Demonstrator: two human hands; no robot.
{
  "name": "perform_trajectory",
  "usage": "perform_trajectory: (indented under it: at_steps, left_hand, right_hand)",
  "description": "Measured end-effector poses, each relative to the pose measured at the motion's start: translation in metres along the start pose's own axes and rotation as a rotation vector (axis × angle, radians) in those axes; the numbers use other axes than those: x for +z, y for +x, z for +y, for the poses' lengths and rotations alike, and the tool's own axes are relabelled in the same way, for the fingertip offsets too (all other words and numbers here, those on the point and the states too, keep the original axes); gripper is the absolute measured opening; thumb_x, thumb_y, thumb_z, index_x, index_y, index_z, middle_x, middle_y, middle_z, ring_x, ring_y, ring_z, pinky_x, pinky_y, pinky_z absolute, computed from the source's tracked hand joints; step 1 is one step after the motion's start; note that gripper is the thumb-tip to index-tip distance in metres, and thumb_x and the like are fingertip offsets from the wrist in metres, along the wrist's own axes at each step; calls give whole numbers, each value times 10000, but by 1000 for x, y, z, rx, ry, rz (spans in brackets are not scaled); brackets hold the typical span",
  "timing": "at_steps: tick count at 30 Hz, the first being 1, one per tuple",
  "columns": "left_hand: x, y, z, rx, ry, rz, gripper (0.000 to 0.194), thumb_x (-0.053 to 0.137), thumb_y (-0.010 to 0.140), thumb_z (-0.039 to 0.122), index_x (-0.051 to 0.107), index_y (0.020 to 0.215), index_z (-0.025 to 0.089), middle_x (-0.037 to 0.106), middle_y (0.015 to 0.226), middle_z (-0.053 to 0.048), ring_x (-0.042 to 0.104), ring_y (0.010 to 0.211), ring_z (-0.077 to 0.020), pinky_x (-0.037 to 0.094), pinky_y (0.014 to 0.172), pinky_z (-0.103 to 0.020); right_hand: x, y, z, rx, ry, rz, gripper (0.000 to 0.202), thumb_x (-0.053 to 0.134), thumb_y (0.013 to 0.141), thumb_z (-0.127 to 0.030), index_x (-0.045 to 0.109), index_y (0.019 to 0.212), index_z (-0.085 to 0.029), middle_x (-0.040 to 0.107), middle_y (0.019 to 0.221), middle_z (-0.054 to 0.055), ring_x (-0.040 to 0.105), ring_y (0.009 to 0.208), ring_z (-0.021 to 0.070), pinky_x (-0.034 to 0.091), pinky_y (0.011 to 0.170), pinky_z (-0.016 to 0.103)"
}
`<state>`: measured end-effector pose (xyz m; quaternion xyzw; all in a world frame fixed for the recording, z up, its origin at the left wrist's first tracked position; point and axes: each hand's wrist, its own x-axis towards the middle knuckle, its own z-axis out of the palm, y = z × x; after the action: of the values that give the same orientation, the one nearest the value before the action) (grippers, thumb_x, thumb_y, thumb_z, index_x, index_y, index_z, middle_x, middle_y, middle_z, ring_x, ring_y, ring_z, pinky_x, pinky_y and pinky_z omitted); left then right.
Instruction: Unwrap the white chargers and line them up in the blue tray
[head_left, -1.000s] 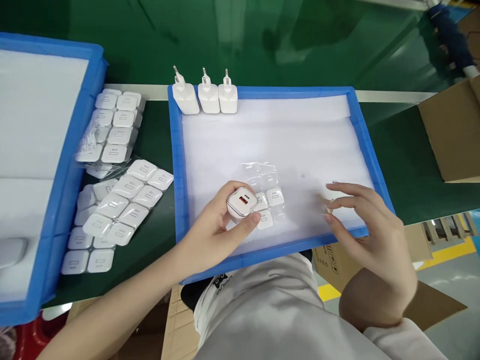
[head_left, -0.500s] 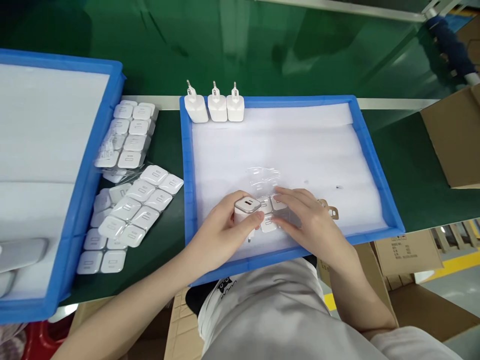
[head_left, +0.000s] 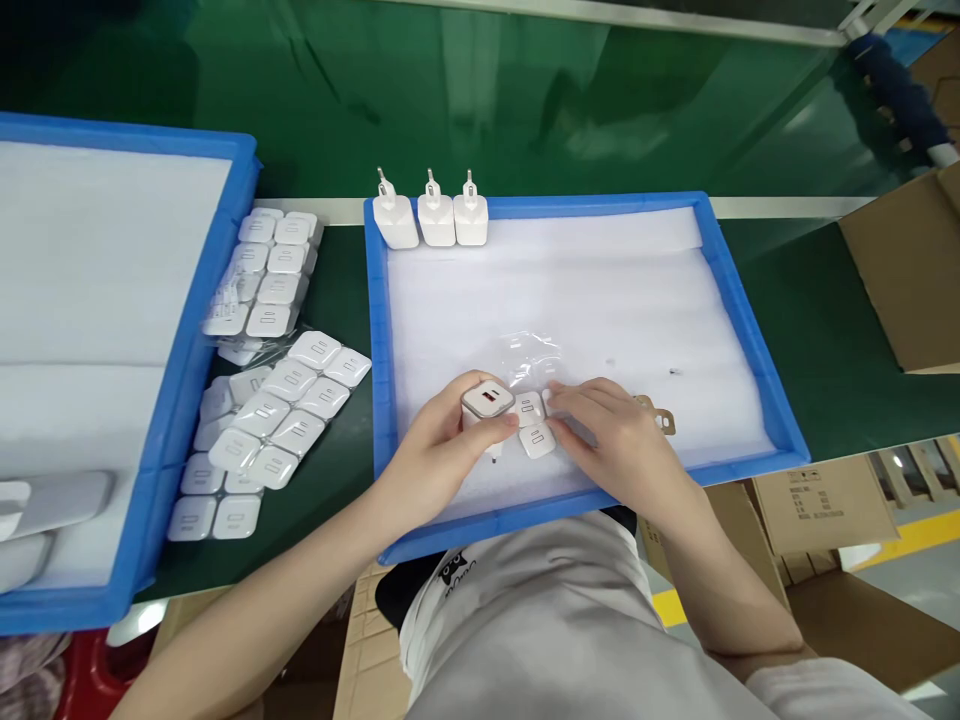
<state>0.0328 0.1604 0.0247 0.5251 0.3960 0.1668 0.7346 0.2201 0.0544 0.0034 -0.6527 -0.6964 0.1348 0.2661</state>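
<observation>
My left hand (head_left: 450,430) is wrapped round a white plug charger (head_left: 488,398), its port face tilted up and a prong pointing down. Beside it, a few small white square pieces with slot outlines (head_left: 537,440) lie over the foam sheet in the blue tray (head_left: 592,492). My right hand (head_left: 619,430) has its thumb and fingers closed in at the rightmost square piece (head_left: 547,403), which its fingertips partly cover. Clear plastic film (head_left: 529,352) sits just beyond the pieces. Three white chargers (head_left: 436,219) stand prongs up along the tray's far left edge.
Sheets of white square pieces (head_left: 289,405) lie stacked on the green table between the trays. A second blue tray (head_left: 180,330) at left holds white objects (head_left: 60,505). A brown card bit (head_left: 663,420) lies by my right hand. Cardboard boxes (head_left: 907,280) stand at right.
My right thumb and fingers have drawn closer together at the square piece. The charger in my left hand has shifted slightly left and up. The view has moved a little.
</observation>
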Motion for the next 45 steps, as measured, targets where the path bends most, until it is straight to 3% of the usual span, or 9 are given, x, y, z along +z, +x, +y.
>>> perform_trajectory:
  at_steps: [6, 10, 14, 19, 22, 28, 31, 37, 45]
  left_hand:
    - [-5, -3, -9, 107, 192, -44, 179, 695, 840, 346, 674, 932, 194, 648, 965, -34, 597, 899, -210, 460, 718, -313]
    - [-5, -9, -9, 254, 358, -207, 255, 678, 865, 313, 658, 1097, 210, 687, 1207, -82, 655, 975, -233, 501, 713, -310]
    - [-1, -14, -1, 151, 533, -309, 385, 632, 854, 316, 626, 1216, 187, 720, 1127, -98, 686, 823, -228, 472, 554, -284]
    - [1, -13, 1, 183, 520, -266, 285, 619, 841, 291, 635, 1104, 181, 706, 1008, -77, 679, 833, -229, 472, 565, -280]
    - [0, -10, -2, 197, 419, -138, 202, 647, 849, 293, 652, 1022, 188, 682, 945, -47, 646, 843, -211, 490, 667, -302]
    - [-4, -6, -4, 51, 33, -12, 294, 731, 798, 379, 668, 1018, 195, 683, 1299, -95, 632, 1188, -312, 526, 936, -402]
    - [-4, -8, -4, 114, 224, -54, 337, 704, 841, 369, 664, 1129, 198, 697, 1330, -112, 663, 1163, -312, 535, 950, -432]
    - [0, -9, -10, 460, 714, -212, 332, 616, 857, 244, 622, 1182, 174, 729, 1261, -172, 679, 1219, -321, 565, 1008, -471]
    - [2, -10, -8, 483, 829, -257, 201, 583, 825, 204, 631, 1020, 188, 747, 1127, -151, 695, 1175, -329, 588, 1003, -479]
  right_hand:
    - [-4, 0, -4, 142, 55, 62, 169, 626, 950, -144, 731, 1054, -225, 808, 1037, 45, 762, 951, 225, 621, 752, 334]
    - [-4, 1, -5, 230, 52, 69, 177, 672, 923, -172, 736, 1075, -234, 809, 1016, 23, 774, 928, 219, 607, 745, 332]
    - [0, 2, -4, 280, 2, 64, 159, 611, 942, -159, 721, 1027, -236, 801, 986, 34, 767, 861, 232, 586, 757, 367]
    - [1, 5, -8, 194, -37, 1, 168, 667, 898, -136, 683, 1051, -204, 764, 1083, 78, 717, 1029, 274, 558, 800, 357]
    - [1, 6, -12, 164, -75, -27, 152, 652, 905, -103, 676, 1024, -195, 746, 1092, 95, 694, 996, 278, 526, 754, 345]
    - [1, 8, -12, 144, -128, -51, 116, 648, 899, -78, 679, 899, -189, 730, 976, 100, 663, 863, 266, 463, 669, 328]
    - [0, 10, -10, 140, -118, -55, 127, 655, 888, -69, 678, 865, -192, 730, 941, 91, 668, 842, 257, 462, 658, 316]
    - [-2, 10, -6, 176, -55, -34, 139, 646, 881, -75, 682, 881, -210, 756, 947, 57, 717, 862, 235, 517, 667, 303]
    - [3, 11, -12, 276, -68, 15, 137, 654, 818, -111, 696, 888, -220, 774, 861, 49, 742, 788, 256, 508, 628, 312]
